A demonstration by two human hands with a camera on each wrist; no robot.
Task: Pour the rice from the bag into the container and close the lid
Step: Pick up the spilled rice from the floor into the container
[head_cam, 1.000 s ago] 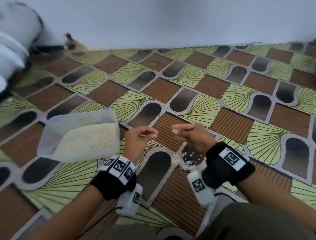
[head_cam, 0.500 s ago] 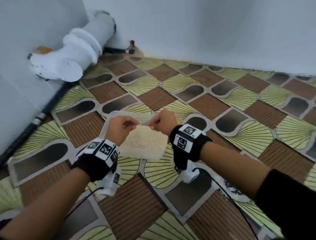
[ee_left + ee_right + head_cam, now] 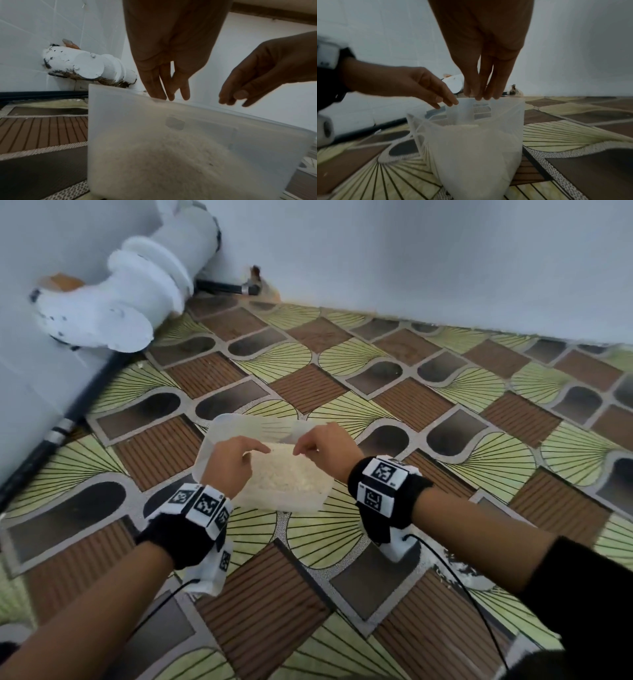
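We're down on a patterned floor [image 3: 394,419] here, brown ribbed squares and pale green fans, with white walls [image 3: 411,261] meeting in a corner. A fat white pipe fitting [image 3: 137,292] juts out of that corner, chipped and scuffed, and a dark thin pipe [image 3: 61,426] runs along the foot of the left-hand wall.

Now to the container [image 3: 219,440]: it sits upright on the floor, mouth open to the ceiling, right between our two hands. From the head view its long axis runs from near right to far left, towards the corner with the pipe. It's a translucent, milky plastic tub with straight walls and rounded corners, and white rice [image 3: 287,474] lies heaped inside, piled high against the near side, as the left wrist view shows through the wall.

Our left hand [image 3: 228,465] hovers over the near left rim, fingers hanging down and loose, nothing in its grasp. Our right hand [image 3: 327,451] is over the right side, fingers and thumb drawn together; whether a few grains sit between them, we cannot tell. On the right, near our forearm, scattered rice [image 3: 459,570] lies on the floor.
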